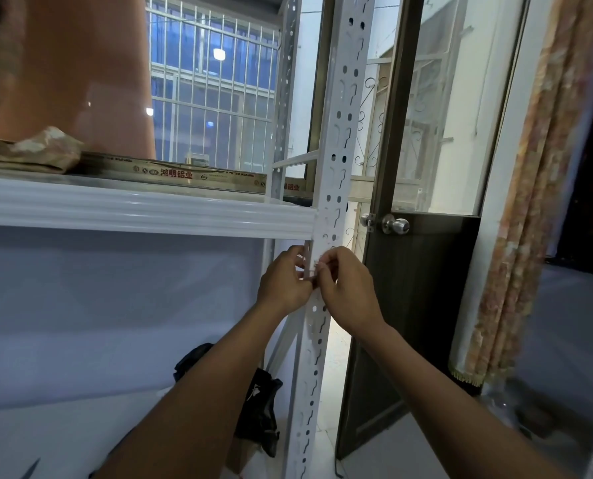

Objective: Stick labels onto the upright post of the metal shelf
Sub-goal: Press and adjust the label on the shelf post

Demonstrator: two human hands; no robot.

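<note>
Your L hand (284, 280) & R hand (347, 288) each pinch a small label (313, 267), fingers curled, at the post (336, 181) between them. Forearms angled up.

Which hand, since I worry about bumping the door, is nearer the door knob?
Right. The right hand sits below-left of the door knob; the left hand is farther left, beyond the post.

We see a dark brown door (409, 305) ajar at the right, with a round metal knob (396, 224). Beyond it hangs a patterned curtain (516, 236). Behind is a barred window (212, 98). A black bag (259, 409) lies on the floor. Crumpled brown paper (43, 148) sits beside a long printed box (170, 172).
</note>
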